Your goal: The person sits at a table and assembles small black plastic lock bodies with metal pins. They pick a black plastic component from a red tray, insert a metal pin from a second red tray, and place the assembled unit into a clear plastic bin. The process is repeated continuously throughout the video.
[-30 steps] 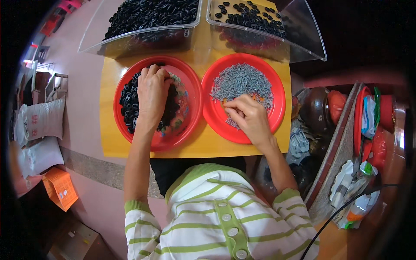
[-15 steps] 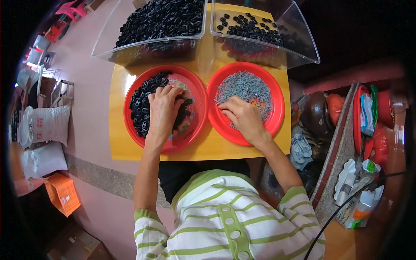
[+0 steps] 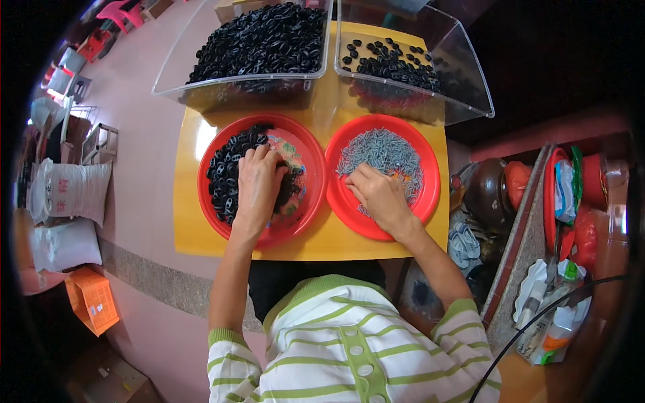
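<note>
Two red round trays lie side by side. The left tray (image 3: 310, 201) has small black oval parts with holes (image 3: 224, 173) heaped on its left side. My left hand (image 3: 256, 180) is over that heap, its fingers bent down and closed among the parts; what is under the fingertips is hidden. In the right tray (image 3: 432, 178) lie many small grey screws (image 3: 384, 149). At their near-left edge my right hand (image 3: 377, 191) has thumb and fingers pinched together. Anything in that pinch is too small to make out.
Behind the trays on the yellow table (image 3: 201, 250) stand two clear plastic bins: a left bin (image 3: 232, 80) full of black parts and a right bin (image 3: 463, 107) with fewer. White sacks (image 3: 77, 191) and an orange basket (image 3: 94, 302) are at the left; a low ledge (image 3: 521, 228) runs at the right.
The whole view has shifted, so the table, trays and bins sit lower in the picture. Both hands stay over the same trays, fingers only slightly moved.
</note>
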The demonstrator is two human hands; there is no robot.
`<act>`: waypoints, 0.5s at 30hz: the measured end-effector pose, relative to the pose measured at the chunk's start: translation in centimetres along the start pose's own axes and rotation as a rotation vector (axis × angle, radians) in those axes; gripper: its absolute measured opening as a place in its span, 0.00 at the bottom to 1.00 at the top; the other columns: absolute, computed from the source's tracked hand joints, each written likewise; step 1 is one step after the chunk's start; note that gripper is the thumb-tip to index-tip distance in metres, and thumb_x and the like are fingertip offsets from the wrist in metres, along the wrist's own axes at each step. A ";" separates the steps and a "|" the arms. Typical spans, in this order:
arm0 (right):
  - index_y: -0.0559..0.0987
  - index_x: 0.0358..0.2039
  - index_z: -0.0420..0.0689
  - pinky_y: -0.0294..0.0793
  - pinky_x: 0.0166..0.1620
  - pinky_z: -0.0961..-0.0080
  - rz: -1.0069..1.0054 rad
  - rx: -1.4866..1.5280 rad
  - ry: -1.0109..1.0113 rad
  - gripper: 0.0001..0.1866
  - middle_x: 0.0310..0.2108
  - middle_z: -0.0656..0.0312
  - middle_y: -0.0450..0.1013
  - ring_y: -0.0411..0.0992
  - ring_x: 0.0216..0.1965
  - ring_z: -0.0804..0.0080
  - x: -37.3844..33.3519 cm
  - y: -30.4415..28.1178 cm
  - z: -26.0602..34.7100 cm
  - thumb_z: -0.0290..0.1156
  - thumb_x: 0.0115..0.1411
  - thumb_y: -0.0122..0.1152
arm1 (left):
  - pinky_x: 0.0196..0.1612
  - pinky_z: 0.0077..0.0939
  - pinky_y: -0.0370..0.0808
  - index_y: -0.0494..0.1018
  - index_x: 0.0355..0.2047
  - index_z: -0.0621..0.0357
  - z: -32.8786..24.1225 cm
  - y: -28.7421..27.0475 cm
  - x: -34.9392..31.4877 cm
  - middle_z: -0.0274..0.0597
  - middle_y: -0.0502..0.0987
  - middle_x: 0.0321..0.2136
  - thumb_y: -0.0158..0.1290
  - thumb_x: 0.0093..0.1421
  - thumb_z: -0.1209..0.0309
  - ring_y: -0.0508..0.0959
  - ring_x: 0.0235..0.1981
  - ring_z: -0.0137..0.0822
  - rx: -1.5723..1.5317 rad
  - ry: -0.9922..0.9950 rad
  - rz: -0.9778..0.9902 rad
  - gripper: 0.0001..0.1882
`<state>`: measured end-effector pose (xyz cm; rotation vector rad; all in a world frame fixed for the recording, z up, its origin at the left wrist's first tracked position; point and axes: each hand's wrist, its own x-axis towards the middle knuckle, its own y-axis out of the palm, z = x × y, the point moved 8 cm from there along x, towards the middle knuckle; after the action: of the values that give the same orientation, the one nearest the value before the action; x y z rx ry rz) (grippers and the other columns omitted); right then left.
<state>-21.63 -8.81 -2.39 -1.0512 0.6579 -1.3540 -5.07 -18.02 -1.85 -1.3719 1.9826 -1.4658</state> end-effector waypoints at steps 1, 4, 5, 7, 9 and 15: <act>0.70 0.26 0.41 0.74 0.31 0.66 0.010 -0.020 -0.004 0.04 0.28 0.55 0.67 0.72 0.32 0.59 0.1 -0.1 0.2 0.23 0.51 0.56 | 0.41 0.36 0.65 0.72 0.28 0.59 0.1 -0.1 0.1 0.42 0.71 0.30 0.58 0.47 0.74 0.70 0.36 0.45 -0.009 -0.008 0.010 0.08; 0.69 0.27 0.40 0.73 0.30 0.64 0.009 -0.043 -0.008 0.04 0.27 0.55 0.66 0.71 0.33 0.59 0.2 -0.8 0.7 0.22 0.51 0.56 | 0.40 0.36 0.64 0.71 0.27 0.59 0.5 0.1 0.6 0.42 0.70 0.29 0.58 0.46 0.74 0.69 0.36 0.45 -0.055 -0.017 0.067 0.08; 0.70 0.27 0.40 0.73 0.30 0.64 0.012 -0.038 -0.012 0.04 0.27 0.55 0.66 0.71 0.33 0.59 0.0 -0.9 0.9 0.22 0.51 0.56 | 0.38 0.36 0.62 0.69 0.27 0.57 0.4 0.3 0.6 0.41 0.70 0.29 0.57 0.45 0.76 0.68 0.36 0.44 -0.026 -0.022 0.098 0.10; 0.70 0.29 0.40 0.73 0.31 0.66 -0.059 0.116 0.013 0.04 0.28 0.55 0.67 0.71 0.32 0.59 -0.3 -3.0 0.8 0.21 0.52 0.56 | 0.38 0.35 0.62 0.69 0.28 0.57 -0.3 0.4 0.4 0.41 0.70 0.29 0.57 0.45 0.77 0.68 0.36 0.45 -0.021 0.016 0.103 0.10; 0.71 0.31 0.40 0.73 0.31 0.70 -0.152 0.283 0.097 0.05 0.29 0.55 0.68 0.72 0.31 0.62 -0.3 -5.9 -0.3 0.21 0.53 0.55 | 0.39 0.35 0.62 0.69 0.29 0.57 -1.4 -0.1 0.5 0.41 0.70 0.30 0.56 0.45 0.78 0.68 0.37 0.45 -0.033 0.055 0.082 0.10; 0.72 0.34 0.41 0.69 0.27 0.82 -0.989 0.459 0.189 0.05 0.30 0.60 0.70 0.66 0.22 0.79 -1.7 -24.6 -2.3 0.21 0.55 0.53 | 0.31 0.33 0.69 0.69 0.28 0.61 -3.7 -1.2 -0.5 0.43 0.72 0.24 0.56 0.48 0.79 0.73 0.26 0.43 -0.415 -0.043 0.046 0.08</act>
<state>-35.06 -5.20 18.05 -0.8840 -0.1172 -2.3358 -6.85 -15.60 0.66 -1.4840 2.3632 -1.0299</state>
